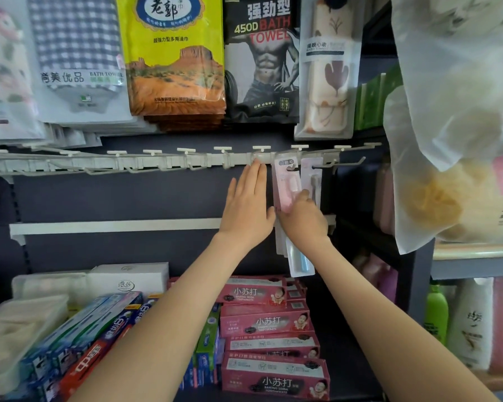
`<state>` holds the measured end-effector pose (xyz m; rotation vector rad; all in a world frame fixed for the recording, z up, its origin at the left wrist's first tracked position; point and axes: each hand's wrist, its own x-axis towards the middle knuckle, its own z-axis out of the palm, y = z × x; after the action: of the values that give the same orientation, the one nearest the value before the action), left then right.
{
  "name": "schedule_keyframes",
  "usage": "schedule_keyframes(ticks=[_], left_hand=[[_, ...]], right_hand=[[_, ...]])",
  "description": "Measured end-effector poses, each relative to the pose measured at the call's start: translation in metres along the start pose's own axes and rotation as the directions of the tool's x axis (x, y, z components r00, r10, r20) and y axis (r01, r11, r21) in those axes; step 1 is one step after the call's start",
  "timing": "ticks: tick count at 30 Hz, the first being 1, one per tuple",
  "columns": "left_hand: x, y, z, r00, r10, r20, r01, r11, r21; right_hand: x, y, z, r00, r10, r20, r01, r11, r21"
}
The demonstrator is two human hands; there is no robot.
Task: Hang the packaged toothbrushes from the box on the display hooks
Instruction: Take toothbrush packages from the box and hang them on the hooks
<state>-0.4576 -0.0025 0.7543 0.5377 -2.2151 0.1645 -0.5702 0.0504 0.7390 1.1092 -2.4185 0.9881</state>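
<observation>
Toothbrush pack [286, 181]: right hand [302, 220] grips; left hand [249, 204] flat at its edge.

One wide-angle view from the person's head — it faces forward at the dark grey back panel [114, 198] and white plastic hook rail [157, 165], close up

A pink toothbrush pack [286, 184] is hanging upright from a white display hook [292, 168] near the right end of the hook rail [157, 165]. The right hand [302, 219] is gripping its lower end. A second pack [312, 177], with a darker brush, is hanging just beside it. A blue-brush pack [301, 261] is protruding, tilted, below the hand.
</observation>
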Motion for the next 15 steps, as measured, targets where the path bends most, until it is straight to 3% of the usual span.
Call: schedule_keyframes(ticks=[8,15], left_hand=[[-0.04,-0.008,0.007,0.999,0.024,0.029,-0.024,1.0,-0.012],[-0.194,-0.029,0.007,0.996,-0.02,0.092,0.039,0.976,-0.214]], right_hand=[[-0.033,-0.006,0.019,0.998,0.054,0.008,-0.054,0.998,0.017],[-0.163,-0.015,0.047,0.99,-0.14,-0.014,0.14,0.98,0.139]])
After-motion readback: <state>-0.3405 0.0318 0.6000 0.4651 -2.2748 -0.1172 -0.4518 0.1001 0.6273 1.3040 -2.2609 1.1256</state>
